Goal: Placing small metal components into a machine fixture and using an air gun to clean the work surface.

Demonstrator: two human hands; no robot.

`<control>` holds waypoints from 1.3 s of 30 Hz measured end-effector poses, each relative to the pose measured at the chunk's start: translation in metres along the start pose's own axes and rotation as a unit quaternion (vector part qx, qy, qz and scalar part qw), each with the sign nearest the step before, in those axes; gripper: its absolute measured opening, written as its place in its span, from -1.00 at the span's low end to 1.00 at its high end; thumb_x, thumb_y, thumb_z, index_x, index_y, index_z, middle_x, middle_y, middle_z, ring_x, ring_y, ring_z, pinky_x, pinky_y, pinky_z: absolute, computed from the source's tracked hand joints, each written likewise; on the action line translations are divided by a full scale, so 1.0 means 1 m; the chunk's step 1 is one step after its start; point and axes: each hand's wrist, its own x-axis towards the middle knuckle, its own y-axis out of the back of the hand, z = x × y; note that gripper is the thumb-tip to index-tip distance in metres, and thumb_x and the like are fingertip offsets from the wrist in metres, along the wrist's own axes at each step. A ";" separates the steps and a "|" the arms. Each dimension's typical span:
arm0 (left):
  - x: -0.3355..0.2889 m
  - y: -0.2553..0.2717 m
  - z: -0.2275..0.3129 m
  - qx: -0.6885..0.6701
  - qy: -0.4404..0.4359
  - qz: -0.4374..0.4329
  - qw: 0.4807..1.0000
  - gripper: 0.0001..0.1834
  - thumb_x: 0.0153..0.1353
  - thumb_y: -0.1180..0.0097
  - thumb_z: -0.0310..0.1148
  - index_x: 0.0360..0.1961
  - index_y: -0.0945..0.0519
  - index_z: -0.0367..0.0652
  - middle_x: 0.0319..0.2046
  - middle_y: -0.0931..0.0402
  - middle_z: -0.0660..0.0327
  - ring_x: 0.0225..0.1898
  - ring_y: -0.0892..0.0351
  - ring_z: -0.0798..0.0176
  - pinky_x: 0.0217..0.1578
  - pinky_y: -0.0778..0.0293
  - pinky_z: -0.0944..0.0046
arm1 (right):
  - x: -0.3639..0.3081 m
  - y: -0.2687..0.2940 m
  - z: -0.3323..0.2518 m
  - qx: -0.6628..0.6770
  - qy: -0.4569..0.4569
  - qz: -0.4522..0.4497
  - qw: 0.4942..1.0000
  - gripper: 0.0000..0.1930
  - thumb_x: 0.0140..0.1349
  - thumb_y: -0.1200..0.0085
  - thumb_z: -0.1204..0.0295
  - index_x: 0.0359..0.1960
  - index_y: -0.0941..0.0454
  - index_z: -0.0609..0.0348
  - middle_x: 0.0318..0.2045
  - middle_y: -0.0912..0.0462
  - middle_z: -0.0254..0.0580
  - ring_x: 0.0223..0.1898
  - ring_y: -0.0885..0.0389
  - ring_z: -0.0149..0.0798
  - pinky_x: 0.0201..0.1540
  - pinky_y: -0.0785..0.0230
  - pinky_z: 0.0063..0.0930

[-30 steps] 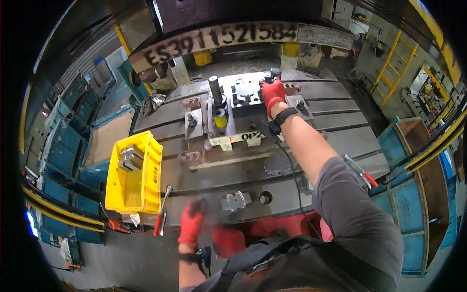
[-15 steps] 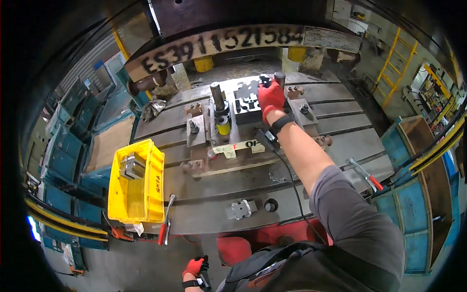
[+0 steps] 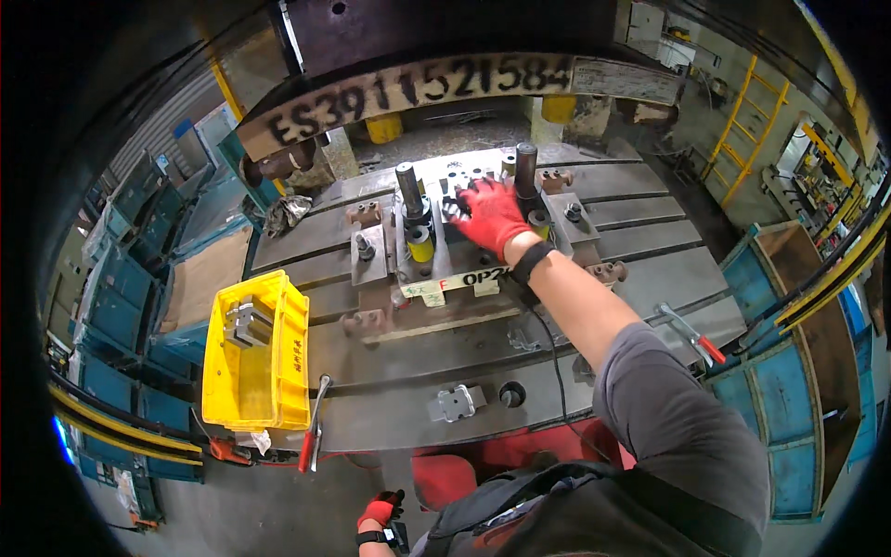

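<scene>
A metal die set [image 3: 441, 251] with two upright guide posts and yellow-collared bushings is clamped on the slotted press bed [image 3: 390, 348]. My right hand [image 3: 492, 218], in a red glove, reaches down onto its middle with bent fingers. Something shiny and dark shows at those fingertips, largely hidden by the glove. Behind the hand, the die's pale surface [image 3: 455, 167] with dark holes is visible. Low in the view hangs my left hand [image 3: 380, 511], in a red glove with black fingertips. Its fingers look curled, with nothing visible in them, away from the bed.
A yellow crate [image 3: 302, 371] with grey metal parts [image 3: 249, 320] stands at the left. Beside it lies a red-handled wrench [image 3: 314, 427]; another red-handled tool [image 3: 691, 332] lies right. A grey metal piece [image 3: 457, 403] sits near the front edge. A marked beam [image 3: 408, 97] crosses above the die.
My right hand has come nearer and left, from the die's far right side to its middle. The far holes and right guide post now show. My left hand stays low.
</scene>
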 end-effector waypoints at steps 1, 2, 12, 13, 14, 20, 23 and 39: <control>0.006 0.001 0.001 -0.066 0.052 -0.006 0.996 -0.53 0.09 -0.11 0.02 -0.23 -0.51 -0.22 -0.40 -0.55 0.19 -0.49 -0.56 0.22 -0.48 -0.43 0.27 | -0.006 0.002 -0.001 -0.008 0.007 0.001 1.000 -0.41 0.07 0.07 -0.14 0.07 -0.42 -0.10 0.15 -0.32 -0.06 0.27 -0.08 -0.01 0.29 0.31 0.06; 0.007 0.000 0.002 -0.128 0.106 -0.016 0.986 -0.52 0.09 -0.11 0.02 -0.21 -0.51 -0.22 -0.37 -0.55 0.18 -0.47 -0.57 0.20 -0.47 -0.44 0.27 | -0.009 0.005 0.003 -0.002 0.003 -0.012 1.000 -0.40 0.07 0.07 -0.14 0.08 -0.42 -0.09 0.15 -0.32 -0.04 0.27 -0.08 0.01 0.29 0.31 0.06; -0.083 -0.002 0.129 -0.059 -0.049 -0.016 0.997 -0.50 0.12 -0.11 -0.06 -0.04 -0.43 -0.21 -0.32 -0.54 0.09 -0.44 -0.55 0.23 -0.47 -0.45 0.28 | -0.228 0.105 0.088 0.183 -0.053 0.107 0.976 -0.54 -0.02 -0.18 0.23 -0.07 -0.50 0.17 -0.14 -0.55 0.01 -0.02 -0.44 0.02 0.04 -0.26 -0.23; -0.081 -0.007 0.121 -0.088 -0.064 -0.023 0.994 -0.53 0.13 -0.10 -0.09 -0.07 -0.44 -0.21 -0.35 -0.54 0.11 -0.45 -0.54 0.26 -0.48 -0.44 0.29 | -0.264 0.118 0.095 0.174 -0.161 0.101 0.966 -0.57 -0.01 -0.18 0.29 -0.07 -0.50 0.19 -0.14 -0.56 -0.01 -0.07 -0.48 -0.01 0.01 -0.28 -0.26; -0.079 -0.011 0.114 -0.114 -0.081 -0.033 0.990 -0.57 0.13 -0.09 -0.12 -0.09 -0.45 -0.21 -0.38 -0.53 0.13 -0.47 -0.52 0.28 -0.49 -0.43 0.29 | -0.298 0.133 0.105 0.266 -0.235 0.106 0.929 -0.62 0.04 -0.15 0.35 -0.08 -0.50 0.22 -0.15 -0.57 -0.03 -0.13 -0.54 -0.09 -0.03 -0.32 -0.35; -0.058 -0.038 0.119 -0.076 -0.122 -0.048 0.988 -0.77 0.11 -0.05 -0.27 -0.23 -0.51 -0.14 -0.49 -0.50 0.23 -0.53 -0.45 0.35 -0.56 -0.37 0.31 | -0.520 0.078 0.186 0.337 -0.531 0.309 0.713 -0.64 0.22 0.00 0.30 -0.04 -0.46 0.31 -0.17 -0.57 -0.14 -0.16 -0.50 -0.29 -0.08 -0.31 -0.43; -0.045 -0.045 0.113 -0.105 -0.062 -0.037 0.992 -0.73 0.11 -0.06 -0.26 -0.22 -0.53 -0.20 -0.43 -0.54 0.20 -0.50 -0.48 0.34 -0.54 -0.39 0.31 | -0.614 0.015 0.194 0.403 -0.588 0.123 0.691 -0.56 0.16 -0.05 0.06 -0.12 -0.50 0.17 -0.35 -0.54 -0.25 -0.34 -0.45 -0.34 -0.25 -0.31 -0.39; -0.006 -0.044 0.076 0.146 -0.157 0.085 0.973 -0.55 0.09 -0.07 -0.10 -0.17 -0.55 -0.29 -0.27 -0.59 0.04 -0.24 -0.55 0.21 -0.26 -0.42 0.20 | -0.671 -0.146 0.209 0.219 -0.328 -0.020 0.919 -0.47 0.03 -0.14 0.19 -0.01 -0.39 0.24 -0.06 -0.52 0.10 0.00 -0.48 0.04 -0.02 -0.34 -0.26</control>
